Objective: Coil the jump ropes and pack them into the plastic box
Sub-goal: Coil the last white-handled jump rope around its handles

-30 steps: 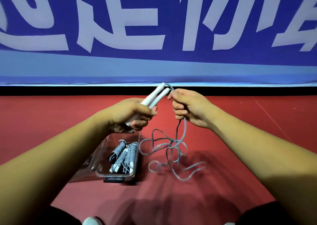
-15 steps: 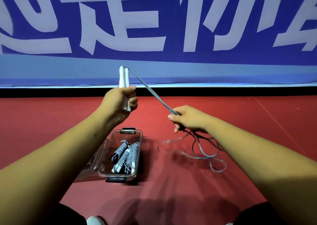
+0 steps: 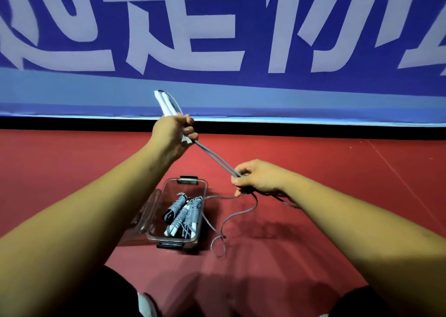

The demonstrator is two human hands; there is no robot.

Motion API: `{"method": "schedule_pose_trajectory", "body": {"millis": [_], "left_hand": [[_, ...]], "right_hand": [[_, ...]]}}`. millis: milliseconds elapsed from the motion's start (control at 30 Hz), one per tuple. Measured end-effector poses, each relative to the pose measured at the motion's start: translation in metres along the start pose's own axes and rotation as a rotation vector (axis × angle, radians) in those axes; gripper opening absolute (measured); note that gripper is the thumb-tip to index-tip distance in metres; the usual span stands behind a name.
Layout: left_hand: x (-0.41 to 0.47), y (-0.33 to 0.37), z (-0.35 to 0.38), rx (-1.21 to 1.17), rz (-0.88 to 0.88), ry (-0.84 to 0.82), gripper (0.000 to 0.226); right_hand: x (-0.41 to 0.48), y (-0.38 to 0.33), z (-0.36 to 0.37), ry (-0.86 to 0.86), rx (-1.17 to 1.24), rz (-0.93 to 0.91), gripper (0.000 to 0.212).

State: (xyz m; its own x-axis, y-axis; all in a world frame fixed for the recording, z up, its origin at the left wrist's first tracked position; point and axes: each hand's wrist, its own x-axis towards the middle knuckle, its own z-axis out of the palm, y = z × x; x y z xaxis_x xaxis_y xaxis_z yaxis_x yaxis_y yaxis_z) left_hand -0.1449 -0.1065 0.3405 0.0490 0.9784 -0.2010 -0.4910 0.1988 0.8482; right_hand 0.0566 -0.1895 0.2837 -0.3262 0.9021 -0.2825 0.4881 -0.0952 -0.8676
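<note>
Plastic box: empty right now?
No, the clear plastic box holds several coiled jump ropes, grey cord wound around white handles.

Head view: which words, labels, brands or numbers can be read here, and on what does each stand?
Blue banner: large white characters, cut off by the top edge of the picture, so none reads whole.
Plastic box: no text visible.
White handles: no text visible.
</note>
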Motion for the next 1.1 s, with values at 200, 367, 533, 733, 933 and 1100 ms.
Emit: {"method": "schedule_pose_trajectory", "body": {"millis": [200,367,533,733,933,1100], "left_hand": [[0.013,0.022,-0.02,0.109,0.18,0.084,0.031],[0.022,0.047,-0.053,0.261,0.262,0.236,0.033],[0.022,0.021,-0.058,0.747,0.012,0.126,0.026],[0.01,0.01,-0.043,1.964,0.058,-0.125,0.007],[-0.013,-0.018,-0.014,0.98,-0.051,-0.335,0.009],[-0.002,-0.032,-0.021,1.415,-0.038,-0.132,0.055]], "right_hand": [[0.002,0.021,0.008,-0.014,-0.393,0.117,0.027],[-0.007,0.046,-0.008,0.014,-0.491,0.313,0.014],[0.0,0.031,-0.004,0.174,-0.304,0.211,0.028],[0.014,-0.012,0.009,0.326,-0.239,0.089,0.042],[0.015,-0.021,0.006,0.35,0.083,-0.034,0.025],[0.007,-0.027,-0.004,0.374,0.203,-0.15,0.019]]}}
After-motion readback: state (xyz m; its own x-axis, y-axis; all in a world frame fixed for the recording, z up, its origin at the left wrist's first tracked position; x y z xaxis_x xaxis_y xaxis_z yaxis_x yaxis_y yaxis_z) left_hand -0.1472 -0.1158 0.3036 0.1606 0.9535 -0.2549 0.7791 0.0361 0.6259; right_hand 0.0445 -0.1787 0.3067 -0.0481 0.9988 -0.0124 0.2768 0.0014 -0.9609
